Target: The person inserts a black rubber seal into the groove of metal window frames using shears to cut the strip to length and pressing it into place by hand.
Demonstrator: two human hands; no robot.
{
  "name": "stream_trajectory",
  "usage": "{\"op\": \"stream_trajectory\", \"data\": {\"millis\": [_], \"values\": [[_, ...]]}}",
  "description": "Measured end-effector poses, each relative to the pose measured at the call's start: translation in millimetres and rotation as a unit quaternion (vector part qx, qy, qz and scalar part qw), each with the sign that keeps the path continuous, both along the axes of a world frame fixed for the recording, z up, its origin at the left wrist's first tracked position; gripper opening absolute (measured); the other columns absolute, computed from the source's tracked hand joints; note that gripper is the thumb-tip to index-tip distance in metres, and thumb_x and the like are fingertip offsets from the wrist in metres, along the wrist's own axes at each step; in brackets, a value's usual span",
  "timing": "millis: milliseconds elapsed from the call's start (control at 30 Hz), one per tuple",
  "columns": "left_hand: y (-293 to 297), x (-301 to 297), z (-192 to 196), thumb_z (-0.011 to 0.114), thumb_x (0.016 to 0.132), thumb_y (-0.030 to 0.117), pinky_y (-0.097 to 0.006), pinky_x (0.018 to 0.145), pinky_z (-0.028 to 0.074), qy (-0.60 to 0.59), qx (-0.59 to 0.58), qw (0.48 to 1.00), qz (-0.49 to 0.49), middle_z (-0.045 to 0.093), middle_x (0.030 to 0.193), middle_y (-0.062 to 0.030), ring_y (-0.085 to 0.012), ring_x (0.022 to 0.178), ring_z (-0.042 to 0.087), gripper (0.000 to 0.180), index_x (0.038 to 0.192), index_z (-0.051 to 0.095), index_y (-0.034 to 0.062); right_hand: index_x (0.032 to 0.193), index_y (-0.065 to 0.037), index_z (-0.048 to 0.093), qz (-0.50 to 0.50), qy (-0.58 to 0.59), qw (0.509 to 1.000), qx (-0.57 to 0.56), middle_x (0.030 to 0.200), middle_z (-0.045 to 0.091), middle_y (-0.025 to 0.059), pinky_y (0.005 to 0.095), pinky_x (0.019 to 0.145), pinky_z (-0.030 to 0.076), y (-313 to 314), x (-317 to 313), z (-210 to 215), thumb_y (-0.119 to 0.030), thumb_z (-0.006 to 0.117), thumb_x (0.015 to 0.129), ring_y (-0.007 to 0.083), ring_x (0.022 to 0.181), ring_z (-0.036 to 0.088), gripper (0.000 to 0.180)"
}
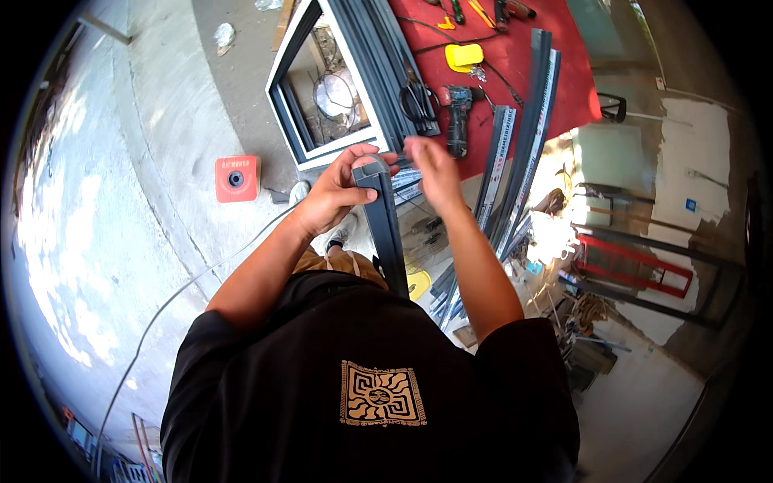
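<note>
While the bare left hand (332,196) grips one end of a long dark-grey, metal-looking bar (384,233) before the torso (306,362), the blurred right hand (436,175) is just beside, its hold unclear; end-work seems in hand, next calling for steadiness.

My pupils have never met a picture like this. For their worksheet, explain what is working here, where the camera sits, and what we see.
No machine: just two bare hands. The picture comes from a wide fisheye camera worn on the head, looking down, so straight edges bend towards the rim. The left hand grips a dark grey profile near its upper end; the right hand is blurred beside it. On the red table lie a drill and other tools.
</note>
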State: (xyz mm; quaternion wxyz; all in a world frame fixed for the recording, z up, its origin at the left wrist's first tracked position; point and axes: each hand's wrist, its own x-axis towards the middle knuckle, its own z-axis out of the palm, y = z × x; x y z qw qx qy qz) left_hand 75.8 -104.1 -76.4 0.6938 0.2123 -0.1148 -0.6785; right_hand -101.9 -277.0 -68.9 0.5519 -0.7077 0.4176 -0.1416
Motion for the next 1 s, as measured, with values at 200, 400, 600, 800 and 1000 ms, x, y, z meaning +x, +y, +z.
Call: {"op": "stream_trajectory", "data": {"millis": [200,400,600,800,1000], "values": [[-12.4,-2.7,11.4,0.074,0.083,-0.009,-0.051,0.129,0.039,-0.021,0.038,0.999,-0.009,0.053,0.158,-0.0207,-0.0364,0.149,0.052,0.077,0.152,0.045,0.0108,0.155,-0.003,0.054,0.032,0.025,0.986,0.160,0.139,0.069,0.0125,0.0377,0.109,0.051,116.2,-108.0,-19.1,-0.039,0.077,0.102,0.0227,0.126,0.066,0.068],[-36.7,-23.8,25.1,0.076,0.087,-0.003,-0.054,0.129,0.037,-0.069,0.045,0.996,-0.021,0.051,0.161,-0.0180,-0.0357,0.153,0.048,0.074,0.154,0.047,0.0092,0.163,-0.007,0.043,-0.041,0.227,0.971,-0.062,0.151,0.058,0.0211,0.0470,0.120,0.044,169.2,-162.4,-12.0,-0.044,0.100,0.072,0.0389,0.142,0.055,0.114],[-60.9,-45.0,32.3,0.077,0.090,0.005,-0.057,0.133,0.028,-0.130,0.003,0.991,-0.028,0.051,0.163,-0.0180,-0.0379,0.159,0.040,0.069,0.153,0.050,0.0073,0.166,-0.016,0.040,-0.163,0.237,0.956,-0.063,0.148,0.059,0.0170,0.0480,0.119,0.045,201.5,-223.5,-12.8,-0.036,0.097,0.074,0.0381,0.140,0.055,0.111],[-78.8,-58.1,45.1,0.076,0.097,0.014,-0.061,0.133,0.026,-0.190,-0.022,0.981,-0.032,0.048,0.166,-0.0201,-0.0369,0.159,0.039,0.068,0.157,0.046,0.0040,0.161,-0.014,0.045,-0.269,0.253,0.927,-0.068,0.135,0.066,0.0173,0.0493,0.113,0.048,242.1,-290.1,-43.9,-0.029,0.094,0.076,0.0395,0.133,0.060,0.100],[-101.2,-67.3,54.3,0.070,0.105,0.024,-0.058,0.132,0.027,-0.261,-0.052,0.962,-0.059,0.046,0.170,-0.0192,-0.0372,0.159,0.041,0.063,0.160,0.047,0.0046,0.141,-0.011,0.061,-0.302,0.261,0.913,-0.086,0.126,0.071,0.0145,0.0479,0.106,0.051,270.0,-351.1,-81.0,-0.024,0.093,0.076,0.0379,0.125,0.064,0.074]]}}
